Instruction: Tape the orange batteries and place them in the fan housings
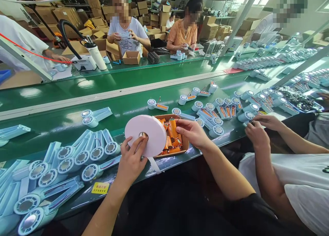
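My left hand (pixel 131 160) grips a white roll of tape (pixel 146 133) by its lower edge, a finger at the centre hole, and a loose strip hangs below it. My right hand (pixel 191 131) reaches into a small cardboard box (pixel 185 146) and pinches an orange cylindrical battery (pixel 172 126) standing among several like it. The box sits at the near edge of the green belt (pixel 128 106), right behind the roll.
Pale blue fan housings (pixel 64 160) lie in heaps at the left, and more with orange parts (pixel 221 109) at the right. A co-worker's hands (pixel 259 129) work at my right. Other people sit across the far belt with cartons (pixel 131 57) and a white machine (pixel 84 62).
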Demonstrator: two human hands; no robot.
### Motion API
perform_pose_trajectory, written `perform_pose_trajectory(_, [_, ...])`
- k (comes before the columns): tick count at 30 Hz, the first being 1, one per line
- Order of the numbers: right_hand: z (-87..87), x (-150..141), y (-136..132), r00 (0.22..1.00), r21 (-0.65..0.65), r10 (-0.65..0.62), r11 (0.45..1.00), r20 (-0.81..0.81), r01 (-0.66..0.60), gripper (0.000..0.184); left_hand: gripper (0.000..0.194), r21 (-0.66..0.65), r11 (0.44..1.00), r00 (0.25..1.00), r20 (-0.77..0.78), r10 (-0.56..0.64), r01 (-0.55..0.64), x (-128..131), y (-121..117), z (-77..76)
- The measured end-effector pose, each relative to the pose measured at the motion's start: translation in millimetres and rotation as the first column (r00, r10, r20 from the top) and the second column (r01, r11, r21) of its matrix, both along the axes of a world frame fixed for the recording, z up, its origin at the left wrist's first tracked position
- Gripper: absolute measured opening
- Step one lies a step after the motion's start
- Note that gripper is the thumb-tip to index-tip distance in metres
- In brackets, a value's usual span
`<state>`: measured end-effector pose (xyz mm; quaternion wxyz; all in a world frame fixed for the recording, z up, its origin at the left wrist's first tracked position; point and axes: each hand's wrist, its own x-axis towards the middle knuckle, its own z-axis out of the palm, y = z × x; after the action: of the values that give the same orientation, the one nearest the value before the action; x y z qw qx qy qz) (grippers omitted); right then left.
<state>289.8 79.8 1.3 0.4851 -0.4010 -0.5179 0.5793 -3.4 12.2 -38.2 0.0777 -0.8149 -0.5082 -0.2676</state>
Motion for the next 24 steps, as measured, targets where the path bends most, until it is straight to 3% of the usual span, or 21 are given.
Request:
perform_pose_trajectory(7, [20.0, -2, -1, 0.936, 0.268, -0.050, 0.962, 0.348, -0.049, 0.036, 0.065, 0.096, 0.994, 0.985, -0.169, -0.042, 0.059, 4, -4, 14.6])
perform_pose_trajectory(10, [19.9, 1, 0, 0.881, 0.274, -0.037, 0.956, 0.471, -0.106, 0.036, 0.057, 0.106, 0.990, 0.964, -0.260, -0.059, 0.089, 3, -1, 22.7])
perform_pose_trajectory(13, [18.0, 5, 0, 0.882, 0.161, 0.057, 0.976, 0.467, -0.148, 0.039, 0.054, 0.120, 0.986, 0.944, -0.322, -0.075, 0.119, -2, 4, 29.8])
perform_pose_trajectory(16, [13.0, 5, 2, 0.934, 0.015, 0.135, 0.989, 0.330, -0.148, 0.044, 0.058, 0.115, 0.984, 0.935, -0.344, -0.091, 0.138, -8, 8, 34.8])
perform_pose_trajectory(18, [6.3, -2, 3, 0.982, -0.012, 0.055, 0.999, 0.183, -0.053, 0.047, 0.060, 0.111, 0.984, 0.945, -0.313, -0.098, 0.139, -7, 8, 35.2])
perform_pose_trajectory(20, [-3.3, -15, 1, 0.993, 0.001, -0.117, 0.993, -0.027, 0.117, 0.050, 0.059, 0.116, 0.986, 0.964, -0.251, -0.088, 0.120, 0, 5, 30.9])
perform_pose_trajectory(22, [-15.0, -34, -7, 0.912, -0.010, -0.308, 0.948, -0.269, 0.317, 0.050, 0.059, 0.136, 0.988, 0.983, -0.176, -0.052, 0.076, 12, 1, 21.0])
perform_pose_trajectory(24, [-27.0, -54, -17, 0.774, -0.073, -0.454, 0.878, -0.441, 0.474, 0.048, 0.063, 0.142, 0.989, 0.994, -0.110, -0.013, 0.028, 28, -4, 6.8])
